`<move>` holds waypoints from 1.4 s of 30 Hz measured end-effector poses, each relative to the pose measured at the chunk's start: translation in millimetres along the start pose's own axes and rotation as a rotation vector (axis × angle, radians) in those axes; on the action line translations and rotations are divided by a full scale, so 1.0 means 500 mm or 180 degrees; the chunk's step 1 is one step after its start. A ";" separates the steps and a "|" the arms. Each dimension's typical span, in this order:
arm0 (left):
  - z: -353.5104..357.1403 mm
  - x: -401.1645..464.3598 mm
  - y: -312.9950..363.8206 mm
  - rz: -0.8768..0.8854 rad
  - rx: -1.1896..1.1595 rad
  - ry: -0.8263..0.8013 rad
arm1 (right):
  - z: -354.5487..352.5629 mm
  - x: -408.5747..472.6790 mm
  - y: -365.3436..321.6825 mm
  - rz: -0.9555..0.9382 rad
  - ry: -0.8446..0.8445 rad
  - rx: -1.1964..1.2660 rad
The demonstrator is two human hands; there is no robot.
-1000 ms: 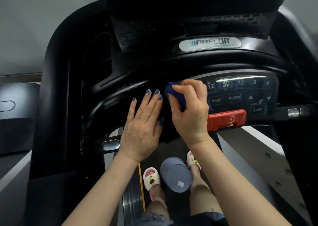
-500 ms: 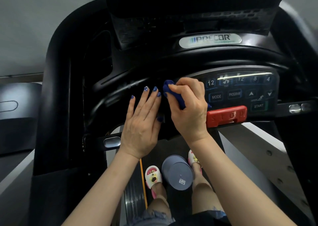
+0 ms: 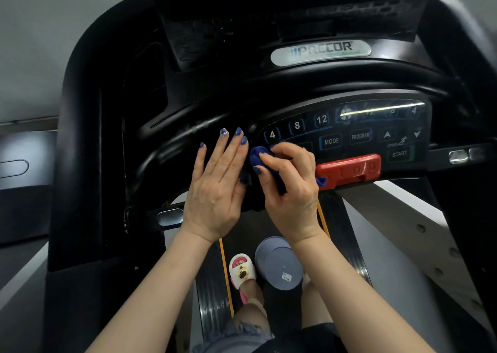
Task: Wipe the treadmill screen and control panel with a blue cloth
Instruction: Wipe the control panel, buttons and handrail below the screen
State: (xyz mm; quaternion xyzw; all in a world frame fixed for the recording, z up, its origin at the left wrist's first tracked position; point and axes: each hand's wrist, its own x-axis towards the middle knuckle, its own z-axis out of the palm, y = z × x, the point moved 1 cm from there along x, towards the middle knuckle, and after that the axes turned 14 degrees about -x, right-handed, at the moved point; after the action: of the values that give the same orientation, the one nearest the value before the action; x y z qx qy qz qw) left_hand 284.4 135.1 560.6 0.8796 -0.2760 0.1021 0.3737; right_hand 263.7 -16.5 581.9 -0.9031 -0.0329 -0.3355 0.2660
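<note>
Right hand (image 3: pixel 289 183) pinches the bunched blue cloth (image 3: pixel 262 159) against the left end of the control panel (image 3: pixel 347 134), fingers curled round it; left hand (image 3: pixel 217 185) lies flat, fingers spread, just beside that grip on the black housing. Unwiped keys run rightward along the panel's long axis, open room there, with the red stop bar (image 3: pixel 349 170) edging below. Beyond the grip, up and away, the screen (image 3: pixel 282 8) likely waits.
</note>
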 end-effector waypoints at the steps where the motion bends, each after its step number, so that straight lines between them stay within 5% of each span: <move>1: 0.000 0.001 0.000 0.0007 0.0019 -0.0009 | -0.003 -0.011 0.004 -0.0024 -0.0025 -0.0003; 42: 0.015 0.000 -0.001 0.0089 0.0565 -0.0089 | -0.042 -0.092 0.022 0.0400 -0.0198 -0.0092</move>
State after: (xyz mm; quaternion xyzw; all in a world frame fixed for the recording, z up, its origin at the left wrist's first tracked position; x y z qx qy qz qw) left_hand 284.4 130.0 555.0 0.9067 -0.2832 0.1191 0.2889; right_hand 218.4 -30.8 561.3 -0.9171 0.0205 -0.2903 0.2723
